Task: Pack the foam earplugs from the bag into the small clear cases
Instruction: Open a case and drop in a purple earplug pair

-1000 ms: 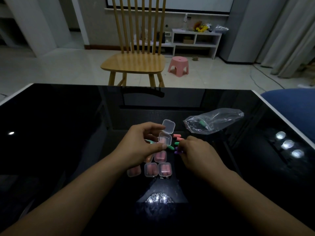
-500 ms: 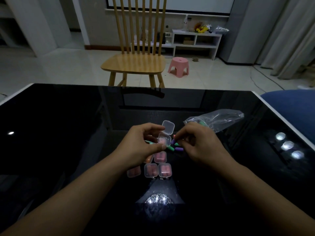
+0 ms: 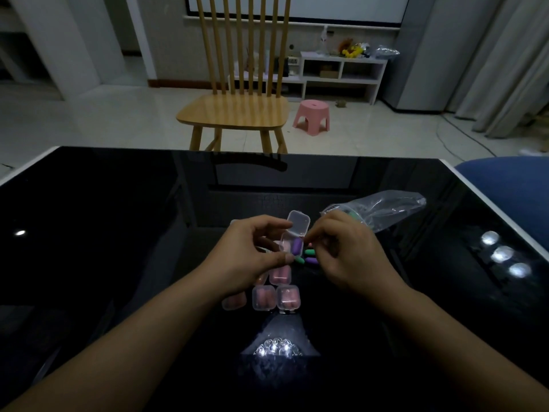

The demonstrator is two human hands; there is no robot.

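— Since half a second earlier, what had changed?
— A purple earplug [image 3: 296, 245] had landed in the open case [image 3: 292, 243], pinched by the left hand [image 3: 252, 257] at frame centre.
— The right hand [image 3: 341, 251]?
— Its grip was curled just right of the case; holding anything, I couldn't tell. Three loose earplugs [image 3: 309, 257] lay under it; four filled cases [image 3: 274, 295] below; the bag [image 3: 383, 211] upper right.

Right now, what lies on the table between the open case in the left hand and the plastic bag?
The right hand, with loose green and purple earplugs beside the open case, before the plastic bag; head view.
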